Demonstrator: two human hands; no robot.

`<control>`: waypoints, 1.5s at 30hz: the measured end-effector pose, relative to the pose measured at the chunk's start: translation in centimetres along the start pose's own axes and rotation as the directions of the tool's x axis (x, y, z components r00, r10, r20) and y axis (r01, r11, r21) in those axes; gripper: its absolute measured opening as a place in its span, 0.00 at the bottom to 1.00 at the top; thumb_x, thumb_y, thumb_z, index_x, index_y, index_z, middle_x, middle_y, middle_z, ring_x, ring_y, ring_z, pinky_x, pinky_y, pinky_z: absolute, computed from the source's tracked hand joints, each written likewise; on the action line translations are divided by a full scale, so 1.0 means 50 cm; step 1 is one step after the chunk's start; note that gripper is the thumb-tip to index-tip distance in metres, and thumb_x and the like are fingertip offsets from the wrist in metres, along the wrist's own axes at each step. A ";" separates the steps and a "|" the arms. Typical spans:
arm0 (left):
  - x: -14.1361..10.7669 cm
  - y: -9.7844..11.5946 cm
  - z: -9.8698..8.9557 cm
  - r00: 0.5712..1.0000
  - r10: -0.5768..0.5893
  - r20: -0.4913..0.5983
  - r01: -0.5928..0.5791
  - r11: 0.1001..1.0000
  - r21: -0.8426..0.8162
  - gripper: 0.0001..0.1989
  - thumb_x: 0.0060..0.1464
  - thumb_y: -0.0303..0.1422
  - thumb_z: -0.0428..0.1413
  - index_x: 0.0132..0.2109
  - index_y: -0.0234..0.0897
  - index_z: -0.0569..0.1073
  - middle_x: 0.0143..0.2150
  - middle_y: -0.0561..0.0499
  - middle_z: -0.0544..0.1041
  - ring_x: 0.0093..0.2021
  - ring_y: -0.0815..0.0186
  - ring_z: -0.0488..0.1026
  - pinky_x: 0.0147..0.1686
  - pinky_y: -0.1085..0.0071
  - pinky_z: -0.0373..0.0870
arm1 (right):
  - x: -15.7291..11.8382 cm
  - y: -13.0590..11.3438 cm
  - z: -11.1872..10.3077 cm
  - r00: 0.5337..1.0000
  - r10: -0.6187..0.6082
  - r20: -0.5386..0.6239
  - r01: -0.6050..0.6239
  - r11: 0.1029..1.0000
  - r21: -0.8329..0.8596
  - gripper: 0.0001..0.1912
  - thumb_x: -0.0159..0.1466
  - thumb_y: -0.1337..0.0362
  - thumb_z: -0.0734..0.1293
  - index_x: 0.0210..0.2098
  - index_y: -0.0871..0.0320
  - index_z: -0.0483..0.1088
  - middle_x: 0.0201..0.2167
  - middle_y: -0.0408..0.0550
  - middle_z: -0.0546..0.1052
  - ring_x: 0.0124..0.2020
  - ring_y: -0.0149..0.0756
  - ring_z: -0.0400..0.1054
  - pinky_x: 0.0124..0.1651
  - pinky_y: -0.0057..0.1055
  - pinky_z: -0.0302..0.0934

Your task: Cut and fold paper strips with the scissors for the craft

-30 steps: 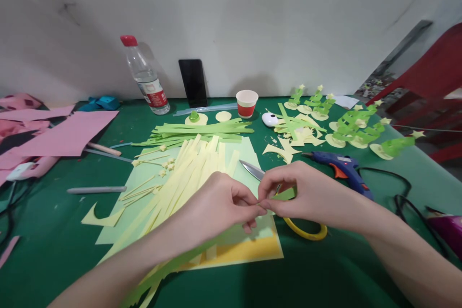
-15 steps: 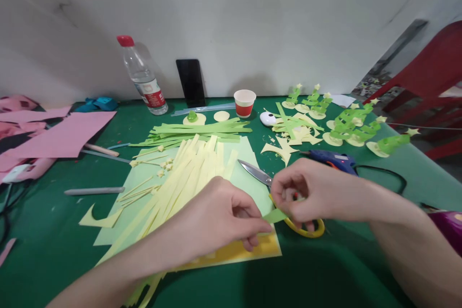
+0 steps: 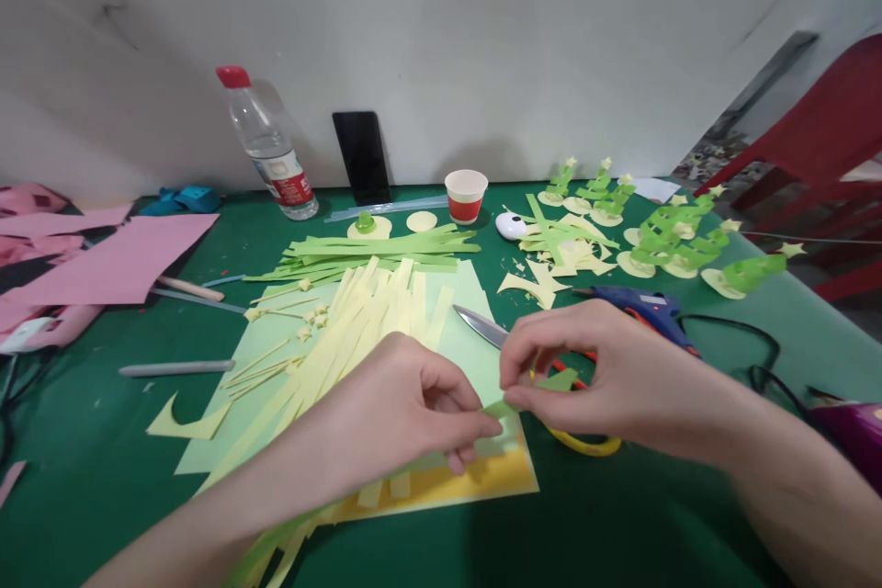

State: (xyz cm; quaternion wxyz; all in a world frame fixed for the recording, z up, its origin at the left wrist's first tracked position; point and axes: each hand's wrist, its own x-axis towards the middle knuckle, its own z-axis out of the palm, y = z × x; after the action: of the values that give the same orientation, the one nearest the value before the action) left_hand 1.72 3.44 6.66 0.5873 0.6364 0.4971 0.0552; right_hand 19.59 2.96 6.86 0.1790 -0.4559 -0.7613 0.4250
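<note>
Both my hands meet over the middle of the green table (image 3: pixel 103 478). My left hand (image 3: pixel 406 409) and my right hand (image 3: pixel 593 377) pinch the same green paper strip (image 3: pixel 551 383) between thumb and fingers, folding it near their tips. Under the hands lie pale yellow paper strips (image 3: pixel 365 322) fanned over light green and yellow sheets (image 3: pixel 475 478). Scissors (image 3: pixel 482 324) with yellow handles lie just beneath my right hand, the blade pointing up left.
Green strips (image 3: pixel 372 250) are piled behind. Finished green paper trees (image 3: pixel 679 239) stand at the right, with a blue glue gun (image 3: pixel 644 308) and its cable. A water bottle (image 3: pixel 265 142), a phone (image 3: pixel 361 156) and a paper cup (image 3: pixel 466 195) stand by the wall. Pink paper (image 3: pixel 117 257) lies left.
My right hand pulled away to the right along the green strip, then came back toward my left hand, and the strip is now bent between the fingertips.
</note>
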 end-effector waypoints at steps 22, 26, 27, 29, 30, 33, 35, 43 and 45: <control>-0.017 0.002 -0.009 0.999 -0.047 0.000 0.047 0.998 0.047 0.12 0.46 0.39 0.55 0.22 0.37 0.75 0.19 0.56 0.76 0.20 0.70 0.70 0.22 0.79 0.64 | -0.009 0.027 -0.052 0.989 0.139 0.054 -0.134 0.986 -0.095 0.04 0.48 0.71 0.60 0.18 0.59 0.63 0.14 0.38 0.64 0.16 0.23 0.56 0.18 0.20 0.50; -0.015 0.003 -0.015 1.000 -0.029 0.000 0.029 1.000 0.000 0.08 0.45 0.33 0.57 0.21 0.37 0.75 0.18 0.57 0.75 0.21 0.72 0.70 0.22 0.81 0.62 | -0.020 0.043 -0.084 0.973 0.102 -0.209 -0.129 0.985 -0.116 0.07 0.51 0.62 0.63 0.19 0.58 0.67 0.18 0.43 0.70 0.19 0.29 0.63 0.20 0.24 0.57; -0.013 0.004 -0.015 1.000 -0.024 -0.001 0.024 1.000 -0.006 0.07 0.45 0.32 0.57 0.22 0.37 0.75 0.18 0.57 0.75 0.20 0.73 0.68 0.20 0.81 0.60 | -0.022 0.041 -0.085 0.966 0.058 -0.252 -0.089 0.990 -0.112 0.08 0.52 0.59 0.64 0.22 0.57 0.69 0.22 0.45 0.73 0.22 0.30 0.65 0.22 0.25 0.59; -0.008 0.004 -0.014 1.000 -0.011 0.014 0.011 1.000 -0.018 0.07 0.45 0.31 0.57 0.22 0.37 0.76 0.19 0.57 0.75 0.20 0.74 0.67 0.19 0.81 0.58 | -0.023 0.032 -0.076 0.973 -0.010 -0.231 -0.013 0.995 -0.100 0.10 0.52 0.56 0.66 0.31 0.55 0.72 0.31 0.46 0.75 0.28 0.32 0.68 0.28 0.25 0.62; -0.005 0.003 -0.014 1.000 -0.004 0.025 0.005 1.000 -0.022 0.07 0.45 0.32 0.57 0.23 0.37 0.76 0.20 0.57 0.75 0.20 0.74 0.67 0.20 0.81 0.58 | -0.022 0.026 -0.068 0.985 -0.030 -0.172 0.012 0.995 -0.103 0.11 0.53 0.57 0.66 0.33 0.54 0.73 0.32 0.45 0.76 0.29 0.31 0.68 0.29 0.24 0.62; 0.006 -0.005 -0.009 0.999 0.033 0.027 -0.031 0.999 -0.042 0.06 0.45 0.34 0.57 0.29 0.38 0.78 0.22 0.57 0.76 0.24 0.72 0.69 0.25 0.80 0.62 | -0.012 0.013 -0.042 1.000 -0.026 0.004 0.027 0.988 -0.150 0.09 0.57 0.61 0.63 0.27 0.57 0.72 0.21 0.41 0.73 0.20 0.24 0.63 0.24 0.20 0.57; 0.012 -0.013 -0.005 0.997 0.078 0.006 -0.078 0.997 -0.026 0.09 0.44 0.35 0.59 0.35 0.41 0.78 0.26 0.58 0.77 0.27 0.72 0.70 0.27 0.80 0.63 | -0.003 0.011 -0.030 0.999 -0.015 0.052 0.023 0.986 -0.166 0.12 0.58 0.63 0.61 0.22 0.59 0.71 0.15 0.39 0.69 0.16 0.21 0.57 0.19 0.19 0.51; 0.017 -0.018 -0.001 0.958 0.259 0.122 -0.247 0.963 -0.105 0.11 0.54 0.34 0.50 0.36 0.39 0.77 0.32 0.55 0.78 0.28 0.73 0.68 0.26 0.81 0.60 | 0.005 0.023 -0.026 0.996 0.011 0.083 -0.002 0.994 -0.112 0.10 0.56 0.65 0.62 0.23 0.59 0.72 0.13 0.37 0.64 0.15 0.20 0.49 0.16 0.20 0.44; 0.018 -0.016 -0.004 0.952 0.276 0.129 -0.254 0.953 -0.166 0.12 0.55 0.35 0.49 0.36 0.38 0.77 0.33 0.55 0.78 0.30 0.72 0.69 0.29 0.80 0.61 | 0.004 0.023 -0.026 0.997 0.017 0.079 -0.009 0.995 -0.101 0.09 0.56 0.64 0.62 0.24 0.59 0.73 0.13 0.37 0.63 0.14 0.21 0.48 0.15 0.21 0.42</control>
State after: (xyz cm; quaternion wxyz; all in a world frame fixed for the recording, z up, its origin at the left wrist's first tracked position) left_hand 1.58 4.06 5.63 0.6556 0.6547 0.3558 0.1220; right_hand 20.99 4.02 6.65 0.1224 -0.4519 -0.7851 0.4055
